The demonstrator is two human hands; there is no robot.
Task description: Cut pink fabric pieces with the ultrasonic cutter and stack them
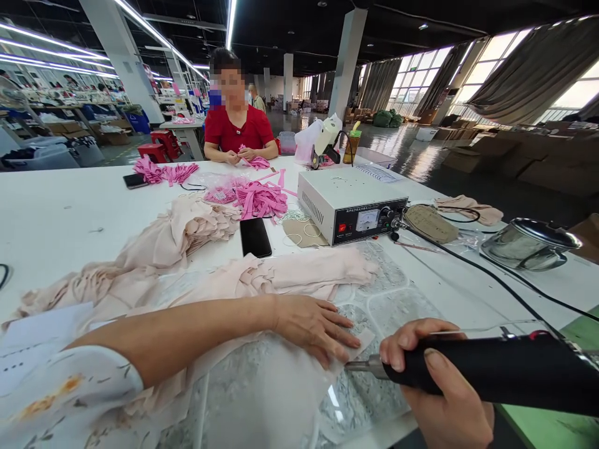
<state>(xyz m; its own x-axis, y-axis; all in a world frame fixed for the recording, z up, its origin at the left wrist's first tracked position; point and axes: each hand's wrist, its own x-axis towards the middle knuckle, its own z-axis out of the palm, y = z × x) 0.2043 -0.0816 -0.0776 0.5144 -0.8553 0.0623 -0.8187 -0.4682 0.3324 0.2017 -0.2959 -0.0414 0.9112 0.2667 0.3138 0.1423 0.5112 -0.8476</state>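
Observation:
My left hand (311, 325) lies flat, fingers spread, on a thin pale pink fabric piece (290, 374) over a clear, marble-patterned mat (388, 312). In my right hand (444, 380) is a black corded hand tool (486, 368), my fingers wrapped round its body. Its narrow metal tip (360, 366) points left and meets the fabric's edge close to my left fingertips; whether it presses on the cloth I cannot tell. Just beyond my left hand lies a stack of pale pink fabric pieces (299, 271). A larger heap of the same cloth (163, 237) spreads to the left.
A control box (353, 193) with a dial stands ahead, a black cable running from it at right. Near it are a phone (255, 237), pink strips (262, 199) and a metal mug (528, 246). Across the table (70, 206) a person in red (238, 131) handles pink strips.

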